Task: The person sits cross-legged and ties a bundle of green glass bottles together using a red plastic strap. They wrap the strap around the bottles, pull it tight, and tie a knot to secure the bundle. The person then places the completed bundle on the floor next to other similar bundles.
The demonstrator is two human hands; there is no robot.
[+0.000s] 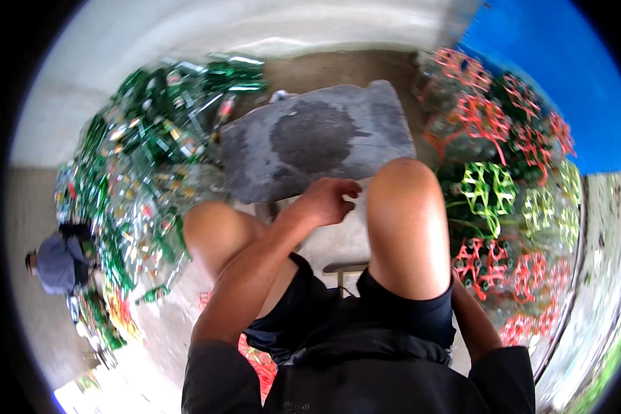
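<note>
My left hand (333, 201) hangs between my knees at the near edge of a low grey board table (378, 124), which has a large dark wet-looking patch on its top. Its fingers are loosely curled, and I see no object in them. The forearm crosses over my thigh on the left of the picture. My other arm reaches down on the right, beside my thigh; its hand is hidden behind the leg. Whether these are truly left and right by the sleeves is consistent with the view.
A large heap of green and clear glass bottles (150, 139) lies on the left. Bottles bundled with red plastic strapping (481, 119) and yellow-green strapping (489, 189) stand on the right. A person (59, 261) is at the far left. A blue surface (553, 77) rises at upper right.
</note>
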